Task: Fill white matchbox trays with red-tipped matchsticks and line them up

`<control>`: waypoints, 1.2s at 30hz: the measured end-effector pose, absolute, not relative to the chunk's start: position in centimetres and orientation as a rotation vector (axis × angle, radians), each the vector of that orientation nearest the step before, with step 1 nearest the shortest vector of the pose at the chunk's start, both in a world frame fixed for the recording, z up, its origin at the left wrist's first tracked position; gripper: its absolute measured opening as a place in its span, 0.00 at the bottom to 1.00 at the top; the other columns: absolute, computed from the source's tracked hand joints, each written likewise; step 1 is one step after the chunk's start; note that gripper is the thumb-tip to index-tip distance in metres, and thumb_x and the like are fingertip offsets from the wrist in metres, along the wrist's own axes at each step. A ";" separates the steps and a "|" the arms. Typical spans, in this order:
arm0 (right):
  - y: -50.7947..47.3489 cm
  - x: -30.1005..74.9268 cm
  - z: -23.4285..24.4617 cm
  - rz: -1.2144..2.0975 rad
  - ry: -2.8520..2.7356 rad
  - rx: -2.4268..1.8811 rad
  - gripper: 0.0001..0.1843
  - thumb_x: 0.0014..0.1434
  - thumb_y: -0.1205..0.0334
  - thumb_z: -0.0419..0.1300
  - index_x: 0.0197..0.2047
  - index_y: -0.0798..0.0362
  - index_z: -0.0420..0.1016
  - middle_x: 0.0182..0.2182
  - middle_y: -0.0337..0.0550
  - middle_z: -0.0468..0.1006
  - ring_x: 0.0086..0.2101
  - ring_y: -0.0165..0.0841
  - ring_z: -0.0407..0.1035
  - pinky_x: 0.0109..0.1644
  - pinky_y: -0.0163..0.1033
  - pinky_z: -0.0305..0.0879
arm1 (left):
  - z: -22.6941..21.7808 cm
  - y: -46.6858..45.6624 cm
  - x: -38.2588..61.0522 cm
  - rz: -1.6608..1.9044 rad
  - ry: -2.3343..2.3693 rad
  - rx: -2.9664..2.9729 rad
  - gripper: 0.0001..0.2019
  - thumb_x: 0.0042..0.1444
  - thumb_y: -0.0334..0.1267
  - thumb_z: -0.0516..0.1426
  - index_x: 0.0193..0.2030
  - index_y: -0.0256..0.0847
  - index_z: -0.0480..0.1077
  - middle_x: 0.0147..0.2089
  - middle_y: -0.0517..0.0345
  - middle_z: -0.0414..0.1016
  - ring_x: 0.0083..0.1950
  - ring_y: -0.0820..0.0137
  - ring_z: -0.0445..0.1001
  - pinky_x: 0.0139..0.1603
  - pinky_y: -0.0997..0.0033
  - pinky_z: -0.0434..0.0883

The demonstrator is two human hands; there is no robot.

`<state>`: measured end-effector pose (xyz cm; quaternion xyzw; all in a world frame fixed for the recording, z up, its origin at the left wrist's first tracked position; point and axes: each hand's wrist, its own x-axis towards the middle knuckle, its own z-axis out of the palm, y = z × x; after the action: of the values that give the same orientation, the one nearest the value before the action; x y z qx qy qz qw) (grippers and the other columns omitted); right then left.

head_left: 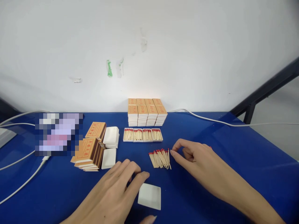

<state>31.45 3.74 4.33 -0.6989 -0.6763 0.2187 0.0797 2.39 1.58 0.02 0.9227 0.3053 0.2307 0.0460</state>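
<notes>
My left hand (114, 191) hovers low over the blue table with loosely bent fingers, its thumb apart at the bottom edge. Nothing shows in its grasp. Just right of its fingertips lies a white matchbox tray (149, 196). My right hand (196, 155) is beside a loose pile of red-tipped matches (160, 159), thumb and forefinger tips drawn together at the pile's right edge. Whatever may be between them is hidden. A small red tip (210, 147) peeks out behind that hand. Four-sided trays filled with matches (143, 135) stand in a row beyond the pile.
Stacked matchboxes (147, 111) stand against the wall. At left are orange matchbox sleeves (87, 149) and white trays (110, 136). A blurred-out device (62, 132) with a white cable (25, 185) lies farther left. Another cable (210, 119) crosses the back right, near a black metal frame (263, 93).
</notes>
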 end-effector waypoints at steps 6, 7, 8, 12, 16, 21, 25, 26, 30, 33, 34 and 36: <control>3.2 28.1 4.0 0.261 -2.035 -2.305 0.35 0.69 0.21 0.48 0.37 0.46 0.70 0.30 0.49 0.81 0.35 0.50 0.79 0.39 0.49 0.63 | -0.5 1.5 2.7 0.671 0.904 2.788 0.22 0.60 0.36 0.69 0.59 0.41 0.71 0.51 0.49 0.76 0.48 0.54 0.81 0.51 0.50 0.84; 3.1 27.4 4.0 0.221 -2.064 -2.326 0.37 0.68 0.19 0.49 0.37 0.46 0.70 0.32 0.51 0.81 0.36 0.52 0.80 0.38 0.49 0.63 | -0.5 1.5 2.8 0.663 0.906 2.787 0.20 0.60 0.35 0.69 0.56 0.42 0.71 0.50 0.50 0.76 0.47 0.55 0.80 0.50 0.51 0.84; 3.1 26.6 4.0 0.189 -2.101 -2.343 0.36 0.67 0.20 0.51 0.37 0.47 0.70 0.34 0.52 0.81 0.36 0.52 0.80 0.36 0.49 0.64 | -0.5 1.5 2.9 0.659 0.907 2.788 0.18 0.60 0.35 0.69 0.54 0.42 0.71 0.49 0.51 0.76 0.46 0.55 0.80 0.49 0.52 0.84; 3.6 24.6 4.2 0.040 -2.181 -2.343 0.31 0.68 0.28 0.61 0.43 0.52 0.74 0.41 0.55 0.81 0.41 0.53 0.81 0.39 0.51 0.69 | -0.4 1.5 3.0 0.667 0.922 2.802 0.16 0.58 0.35 0.70 0.49 0.43 0.71 0.45 0.51 0.75 0.43 0.56 0.79 0.44 0.55 0.83; 4.1 24.8 3.9 0.179 -2.164 -2.196 0.21 0.70 0.41 0.68 0.44 0.52 0.75 0.45 0.54 0.79 0.48 0.55 0.78 0.47 0.56 0.73 | -0.5 1.4 3.1 0.677 0.908 2.811 0.16 0.56 0.35 0.71 0.47 0.43 0.71 0.44 0.52 0.76 0.42 0.57 0.79 0.43 0.55 0.82; 4.0 26.4 3.2 0.404 -2.193 -2.026 0.09 0.74 0.53 0.66 0.48 0.49 0.75 0.49 0.46 0.77 0.47 0.43 0.77 0.48 0.50 0.74 | -0.7 1.3 3.3 0.708 0.913 2.800 0.15 0.57 0.34 0.69 0.47 0.41 0.71 0.44 0.52 0.75 0.42 0.56 0.78 0.46 0.52 0.82; 4.0 27.8 2.8 0.650 -2.126 -1.852 0.07 0.75 0.55 0.65 0.52 0.46 0.75 0.50 0.42 0.76 0.46 0.38 0.76 0.49 0.47 0.73 | -0.5 1.3 3.1 0.707 0.915 2.791 0.13 0.58 0.34 0.68 0.46 0.42 0.71 0.43 0.53 0.74 0.42 0.56 0.77 0.47 0.51 0.82; 4.0 28.0 2.8 0.693 -2.110 -1.823 0.07 0.75 0.55 0.65 0.53 0.45 0.76 0.50 0.41 0.76 0.46 0.38 0.76 0.48 0.47 0.72 | -0.5 1.4 3.1 0.701 0.918 2.788 0.13 0.58 0.34 0.68 0.47 0.42 0.71 0.43 0.52 0.74 0.43 0.56 0.77 0.47 0.52 0.82; 4.3 28.7 3.0 0.777 -2.106 -1.737 0.06 0.76 0.56 0.64 0.52 0.46 0.78 0.49 0.40 0.77 0.45 0.36 0.75 0.48 0.45 0.71 | -0.4 1.3 3.1 0.690 0.921 2.779 0.14 0.58 0.34 0.69 0.47 0.42 0.71 0.44 0.52 0.74 0.43 0.56 0.77 0.46 0.52 0.82; 4.7 28.9 3.4 0.823 -2.134 -1.682 0.05 0.76 0.56 0.64 0.51 0.46 0.79 0.50 0.40 0.78 0.45 0.34 0.75 0.50 0.44 0.71 | -0.4 1.2 3.2 0.701 0.917 2.771 0.12 0.60 0.34 0.68 0.47 0.41 0.71 0.43 0.53 0.74 0.42 0.56 0.77 0.46 0.51 0.81; 4.8 28.9 3.5 0.831 -2.145 -1.672 0.05 0.77 0.55 0.64 0.50 0.45 0.80 0.49 0.39 0.78 0.45 0.34 0.75 0.50 0.43 0.71 | -0.5 1.1 3.2 0.701 0.916 2.767 0.12 0.60 0.34 0.68 0.47 0.41 0.71 0.43 0.52 0.73 0.42 0.56 0.76 0.45 0.51 0.81; 5.1 29.0 3.6 0.826 -2.171 -1.653 0.06 0.77 0.54 0.63 0.49 0.44 0.81 0.49 0.39 0.78 0.46 0.34 0.75 0.50 0.42 0.70 | -0.5 1.0 3.2 0.708 0.915 2.758 0.12 0.60 0.34 0.68 0.47 0.41 0.72 0.43 0.52 0.73 0.42 0.56 0.76 0.45 0.51 0.81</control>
<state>29.01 5.06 3.65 -0.5737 -0.7535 0.2866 0.1446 3.23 1.04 -0.46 0.9196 0.3050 0.2360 0.0752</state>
